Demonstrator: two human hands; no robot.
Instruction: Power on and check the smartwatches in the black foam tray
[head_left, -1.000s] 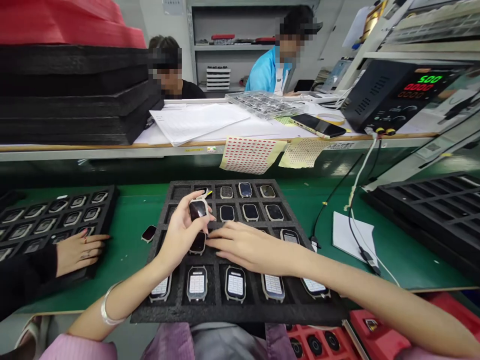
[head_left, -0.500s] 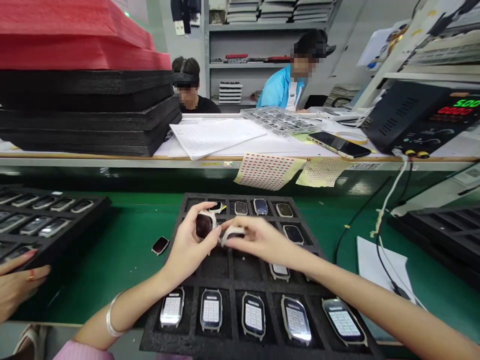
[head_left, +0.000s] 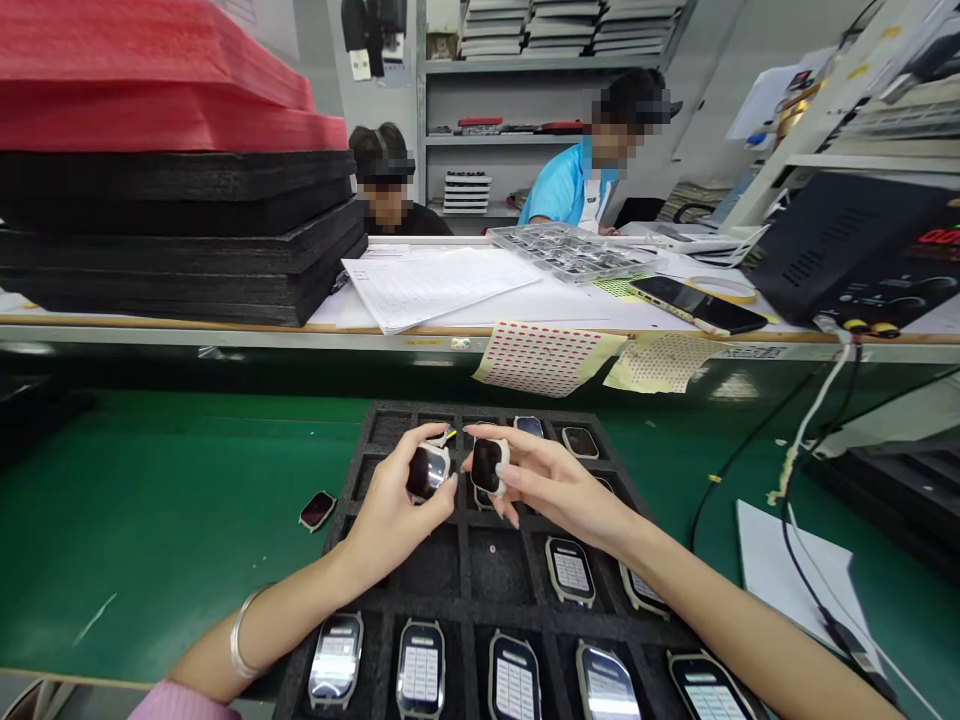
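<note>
My left hand [head_left: 384, 505] is closed around a smartwatch case [head_left: 427, 472] with a glossy dark screen, held by its edges between thumb and fingers. My right hand [head_left: 562, 485] grips a second pale-cased smartwatch [head_left: 487, 466], its dark screen turned toward me. The two watches are close together but apart, above the far part of a black foam tray [head_left: 463, 612]. Strapless watches lie in the tray's pockets; those in the near row [head_left: 421, 665] have lit white screens. Some middle pockets are bare, and my hands cover part of the far rows.
A single dark-screened watch [head_left: 317, 511] lies on the green mat [head_left: 187, 520] left of the tray. Black and red foam trays [head_left: 172, 220] are stacked on the raised shelf, beside papers [head_left: 442, 285], a phone [head_left: 697, 304] and a power supply [head_left: 855, 240]. Cables hang at right. Two people sit beyond.
My right hand has turned its watch so the screen faces me. Another person's hand and the watch-filled tray at far left have gone from view. The camera view has shifted slightly.
</note>
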